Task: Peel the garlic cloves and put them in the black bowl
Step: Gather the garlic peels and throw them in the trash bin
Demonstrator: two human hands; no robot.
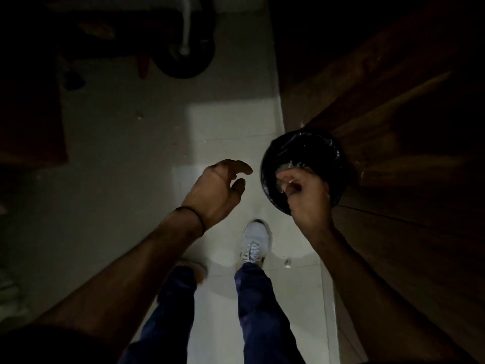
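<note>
The view is dim and looks straight down at a pale tiled floor. A round black container [301,151] with a shiny black lining stands beside a wooden cabinet; I cannot tell whether it is a bowl or a bin. My right hand [307,200] hovers over its near rim, fingers curled, pinching pale papery bits [284,178] that look like garlic skin. My left hand [217,190] hangs in the air to the left of the container, fingers relaxed and holding nothing. No whole garlic cloves show.
A dark wooden cabinet [393,127] fills the right side. My legs and a white shoe [256,243] are below the hands. A small pale scrap [288,262] lies on the floor. A dark round object [186,61] and a white pipe [186,27] sit far ahead.
</note>
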